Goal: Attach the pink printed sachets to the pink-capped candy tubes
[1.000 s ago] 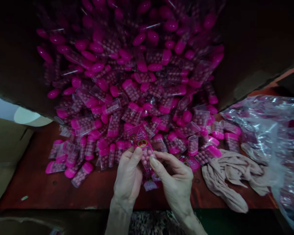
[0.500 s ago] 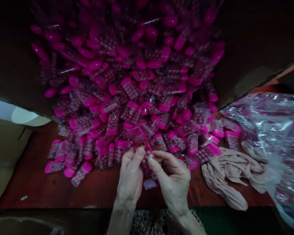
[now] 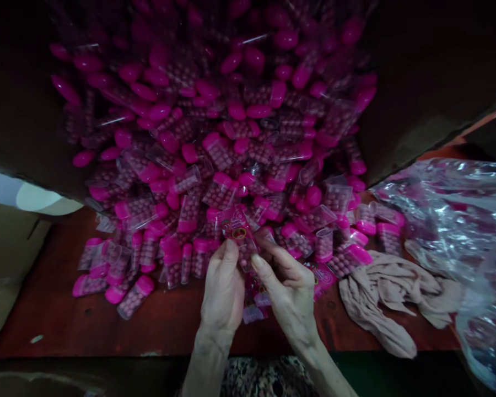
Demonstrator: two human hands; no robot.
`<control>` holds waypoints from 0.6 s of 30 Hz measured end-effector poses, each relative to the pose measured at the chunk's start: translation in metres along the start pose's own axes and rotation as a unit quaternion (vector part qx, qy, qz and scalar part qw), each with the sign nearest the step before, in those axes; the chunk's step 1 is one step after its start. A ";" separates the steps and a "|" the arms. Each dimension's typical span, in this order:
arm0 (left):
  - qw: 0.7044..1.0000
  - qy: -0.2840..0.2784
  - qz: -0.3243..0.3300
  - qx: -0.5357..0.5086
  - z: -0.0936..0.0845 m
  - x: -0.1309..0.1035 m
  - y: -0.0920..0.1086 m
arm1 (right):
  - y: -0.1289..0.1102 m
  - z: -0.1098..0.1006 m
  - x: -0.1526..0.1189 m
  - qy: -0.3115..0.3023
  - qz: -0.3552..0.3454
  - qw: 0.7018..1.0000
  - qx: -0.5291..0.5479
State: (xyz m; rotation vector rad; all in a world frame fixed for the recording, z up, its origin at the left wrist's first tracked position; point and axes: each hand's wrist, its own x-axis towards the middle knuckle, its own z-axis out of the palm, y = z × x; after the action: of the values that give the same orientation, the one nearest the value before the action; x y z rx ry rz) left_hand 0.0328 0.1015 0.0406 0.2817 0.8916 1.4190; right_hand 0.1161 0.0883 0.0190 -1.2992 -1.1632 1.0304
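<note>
My left hand and my right hand are closed at the front of the table, thumbs up, on a pink printed wrapper. Small pink balls show at its lower part, between my thumbs; whether they sit in a clear container there is hard to make out. Below, between my palms, lie more pink printed wrappers, partly hidden by my right hand. Another pink wrapper lies just right of that hand. Beyond my fingers spreads a heap of clear containers with bright pink caps, filled with pink balls.
The heap spills from a dark carton onto the reddish table. A crumpled beige cloth lies to the right, beside a large clear plastic bag. Cardboard stands at the left.
The wrapper has tilted a little to the right between my fingers, and my right hand has shifted slightly left. More of the wrappers beneath now show.
</note>
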 end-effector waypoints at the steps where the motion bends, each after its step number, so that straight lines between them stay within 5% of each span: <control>1: 1.000 -0.003 -0.001 0.001 0.000 0.001 0.001 | 0.000 0.000 0.000 -0.004 0.014 1.000 0.011; 14: 0.997 0.075 0.020 0.012 -0.009 0.004 0.002 | -0.004 -0.008 -0.002 -0.049 0.026 0.998 0.003; 18: 0.996 0.084 0.024 0.021 -0.004 0.001 0.004 | -0.003 -0.001 -0.006 -0.091 0.085 0.992 0.028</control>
State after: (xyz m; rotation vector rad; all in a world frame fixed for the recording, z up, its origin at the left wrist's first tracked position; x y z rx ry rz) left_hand 0.0273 0.1019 0.0403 0.2183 1.0597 1.4852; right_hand 0.1165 0.0822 0.0216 -1.2969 -1.1649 1.3198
